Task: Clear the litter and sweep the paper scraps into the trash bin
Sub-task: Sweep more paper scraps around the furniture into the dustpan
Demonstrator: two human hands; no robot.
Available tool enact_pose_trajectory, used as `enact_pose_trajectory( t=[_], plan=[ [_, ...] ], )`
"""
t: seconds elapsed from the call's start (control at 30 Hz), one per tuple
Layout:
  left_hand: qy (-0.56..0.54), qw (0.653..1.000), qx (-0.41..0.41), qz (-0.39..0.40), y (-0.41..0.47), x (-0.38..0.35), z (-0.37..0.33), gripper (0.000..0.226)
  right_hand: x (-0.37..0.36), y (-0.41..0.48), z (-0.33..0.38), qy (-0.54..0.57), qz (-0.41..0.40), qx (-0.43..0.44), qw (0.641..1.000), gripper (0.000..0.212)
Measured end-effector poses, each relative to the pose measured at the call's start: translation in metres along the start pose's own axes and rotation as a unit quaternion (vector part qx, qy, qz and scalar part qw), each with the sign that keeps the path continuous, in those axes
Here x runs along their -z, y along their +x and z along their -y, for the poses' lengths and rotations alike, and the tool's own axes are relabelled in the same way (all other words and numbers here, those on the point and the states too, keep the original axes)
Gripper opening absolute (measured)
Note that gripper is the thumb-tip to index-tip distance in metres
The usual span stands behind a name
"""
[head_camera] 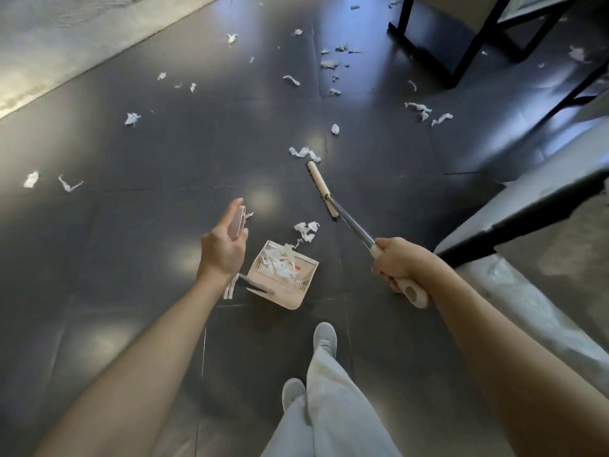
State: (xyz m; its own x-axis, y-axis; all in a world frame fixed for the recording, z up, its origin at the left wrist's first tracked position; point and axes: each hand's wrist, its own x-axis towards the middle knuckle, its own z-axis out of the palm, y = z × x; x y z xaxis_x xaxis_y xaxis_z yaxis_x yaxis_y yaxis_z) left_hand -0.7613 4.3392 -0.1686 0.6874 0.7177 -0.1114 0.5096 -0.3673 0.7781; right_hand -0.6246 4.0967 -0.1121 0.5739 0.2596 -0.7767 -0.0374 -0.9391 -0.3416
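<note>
Dark floor [148,153] strewn with paper scraps [304,152]

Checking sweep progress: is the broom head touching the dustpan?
Apart. The head view shows dark floor and a paper scrap lying between the broom head and the dustpan.

No legible text, brand, number or sign is found anywhere in view. The dustpan [296,291] carries one small orange mark on its inner wall. It is too small and blurred for any characters to be read.
</note>
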Motion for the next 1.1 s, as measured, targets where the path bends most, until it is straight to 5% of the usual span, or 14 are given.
enact_pose_trajectory(
  t=[0.23,0.43,0.73,1.1],
  plan=[
    [0.019,1.000,0.007,-0.016,0.073,-0.009,0.002,0.055,0.020,0.073,0.019,-0.097,-0.012,-0.030,0.995,0.022],
    [0.006,0.999,0.001,-0.032,0.108,-0.023,-0.012,0.054,0.003,0.076,0.041,-0.160,0.107,-0.003,0.981,0.032],
    [0.028,0.999,-0.007,-0.037,0.116,-0.008,-0.006,0.055,0.031,0.047,0.078,-0.071,0.154,0.008,0.985,0.030],
    [0.003,0.994,0.032,-0.106,0.117,0.093,0.047,0.056,0.029,0.032,0.174,-0.093,0.127,0.042,0.987,0.027]
  ],
)
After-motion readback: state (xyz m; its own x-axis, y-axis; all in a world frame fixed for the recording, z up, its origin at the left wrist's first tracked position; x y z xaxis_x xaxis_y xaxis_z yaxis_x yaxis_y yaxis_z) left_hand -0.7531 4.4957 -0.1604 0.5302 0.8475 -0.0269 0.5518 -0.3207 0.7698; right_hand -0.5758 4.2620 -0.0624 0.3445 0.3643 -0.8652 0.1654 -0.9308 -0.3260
